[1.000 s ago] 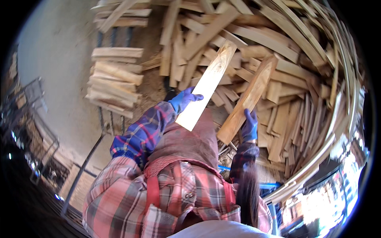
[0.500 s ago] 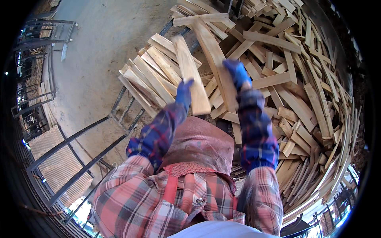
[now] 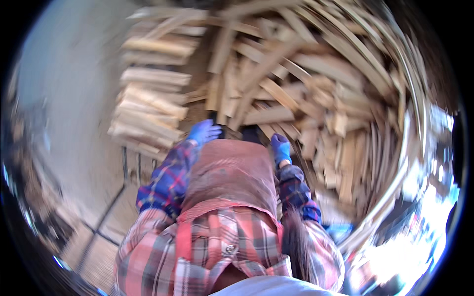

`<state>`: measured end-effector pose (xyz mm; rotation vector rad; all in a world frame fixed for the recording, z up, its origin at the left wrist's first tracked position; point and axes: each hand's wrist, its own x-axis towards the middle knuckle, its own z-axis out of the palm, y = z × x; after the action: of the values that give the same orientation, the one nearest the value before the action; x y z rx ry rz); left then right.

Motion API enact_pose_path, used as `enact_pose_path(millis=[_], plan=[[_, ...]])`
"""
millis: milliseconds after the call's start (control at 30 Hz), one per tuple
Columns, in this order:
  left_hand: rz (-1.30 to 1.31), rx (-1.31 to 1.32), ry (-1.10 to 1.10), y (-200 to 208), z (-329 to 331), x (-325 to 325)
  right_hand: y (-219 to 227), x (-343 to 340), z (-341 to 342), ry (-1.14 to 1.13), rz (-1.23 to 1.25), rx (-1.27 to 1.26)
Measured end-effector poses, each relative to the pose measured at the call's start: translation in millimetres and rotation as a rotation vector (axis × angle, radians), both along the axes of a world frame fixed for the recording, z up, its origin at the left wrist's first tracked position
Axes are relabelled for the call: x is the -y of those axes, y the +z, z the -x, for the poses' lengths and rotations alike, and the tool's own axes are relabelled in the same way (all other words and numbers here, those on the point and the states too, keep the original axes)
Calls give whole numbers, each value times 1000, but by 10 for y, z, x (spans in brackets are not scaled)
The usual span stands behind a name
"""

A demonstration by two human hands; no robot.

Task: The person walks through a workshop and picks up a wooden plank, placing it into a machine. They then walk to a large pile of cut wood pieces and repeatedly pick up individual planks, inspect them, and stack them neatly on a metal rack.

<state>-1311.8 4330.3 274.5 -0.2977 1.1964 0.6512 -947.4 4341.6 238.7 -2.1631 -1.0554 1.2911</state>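
Note:
My left hand (image 3: 205, 132), in a blue glove, is held beside the left edge of my reddish-brown apron (image 3: 229, 170). Its fingers are stretched out and a little apart, with nothing in them. Just beyond it is a row of short wooden boards (image 3: 153, 76) laid side by side. On the apron's right side my right hand (image 3: 280, 148), also gloved in blue, is curled closed, and no board shows in it. It is nearest to the big loose pile of wooden boards (image 3: 269, 116). Motion blurs much of the view.
The pile curves around from ahead to my right, its boards lying crosswise at many angles. A grey floor (image 3: 74, 93) stretches to the left. Dark metal bars (image 3: 106, 212) of a frame stand at the lower left.
My view has turned to the right. Both hands have drawn back beside the apron, and the boards they were handling are out of them. My left fingers are now spread.

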Motion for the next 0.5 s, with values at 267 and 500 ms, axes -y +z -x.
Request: enact_pose_path(millis=[267, 500], plan=[[109, -217, -372, 83, -1045, -404, 720, -1079, -1486, -682, -23, -540], [-31, -215, -547, 389, -2272, -819, 52, -2423, -1848, -1099, 70, -938]])
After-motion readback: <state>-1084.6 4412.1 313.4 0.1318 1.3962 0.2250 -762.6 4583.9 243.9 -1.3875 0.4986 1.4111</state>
